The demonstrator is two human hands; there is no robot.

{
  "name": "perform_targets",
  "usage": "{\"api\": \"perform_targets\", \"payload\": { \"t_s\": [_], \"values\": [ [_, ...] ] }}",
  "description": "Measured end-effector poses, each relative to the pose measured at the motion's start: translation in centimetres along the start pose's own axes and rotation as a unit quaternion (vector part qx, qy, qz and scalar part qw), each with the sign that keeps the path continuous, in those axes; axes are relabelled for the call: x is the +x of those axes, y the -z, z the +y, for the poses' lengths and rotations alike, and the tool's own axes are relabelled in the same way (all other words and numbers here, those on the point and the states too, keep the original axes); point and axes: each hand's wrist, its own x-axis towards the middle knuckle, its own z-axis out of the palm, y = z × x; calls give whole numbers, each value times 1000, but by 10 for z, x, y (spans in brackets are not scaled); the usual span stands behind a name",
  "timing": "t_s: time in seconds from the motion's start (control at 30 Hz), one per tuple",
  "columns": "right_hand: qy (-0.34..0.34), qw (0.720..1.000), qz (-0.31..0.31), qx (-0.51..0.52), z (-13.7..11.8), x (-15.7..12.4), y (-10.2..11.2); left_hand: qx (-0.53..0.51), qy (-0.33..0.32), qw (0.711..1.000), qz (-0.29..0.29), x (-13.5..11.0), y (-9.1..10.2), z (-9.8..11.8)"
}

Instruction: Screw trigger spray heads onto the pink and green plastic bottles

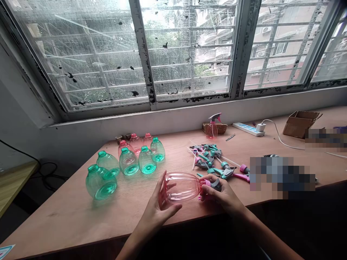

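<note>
A clear pink plastic bottle [183, 186] lies on its side just above the wooden table [67, 216], held between both hands. My left hand [159, 206] wraps round its base end. My right hand [221, 193] is closed on the pink and grey spray head [214, 184] at the bottle's neck. Just beyond my right hand lies a loose pile of teal, grey and pink spray heads [214, 160] with thin dip tubes.
Several green [127, 164] and pink empty bottles [135, 141] lie grouped at the left. A finished pink spray bottle [213, 126] stands by the window ledge near a basket, a white power strip [248, 129] and a cardboard box [299, 123].
</note>
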Motion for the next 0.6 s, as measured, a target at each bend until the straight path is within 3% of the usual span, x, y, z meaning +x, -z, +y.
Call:
{"api": "perform_targets", "payload": {
  "t_s": [0.3,0.6],
  "values": [
    [13,997,-19,-73,-4,-4,-3,15,45,999,-3,0,0,3],
    [8,1000,-2,-25,1,-3,-1,6,13,1000,13,3,-1,2]
  ]
}}
